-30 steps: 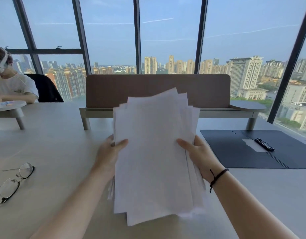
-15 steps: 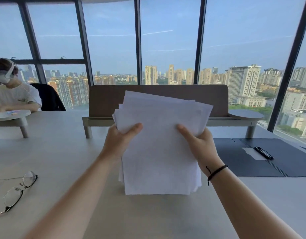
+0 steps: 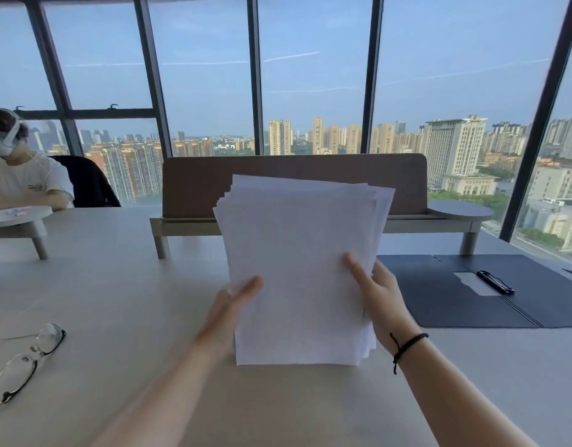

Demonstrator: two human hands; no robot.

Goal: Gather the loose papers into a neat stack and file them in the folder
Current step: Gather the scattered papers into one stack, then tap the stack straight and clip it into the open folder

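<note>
Just one paper stack (image 3: 297, 269), two hands.

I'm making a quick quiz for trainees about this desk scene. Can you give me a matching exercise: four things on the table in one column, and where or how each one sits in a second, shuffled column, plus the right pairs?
Things
1. paper stack
2. glasses
3. folder
4. pen

Places or states
A. lies open and flat on the table, to the right
B. stands upright on its bottom edge, held between the left hand and right hand
C. rests on the open dark cover
D. lies at the left edge of the table

Pairs: 1-B, 2-D, 3-A, 4-C
</note>
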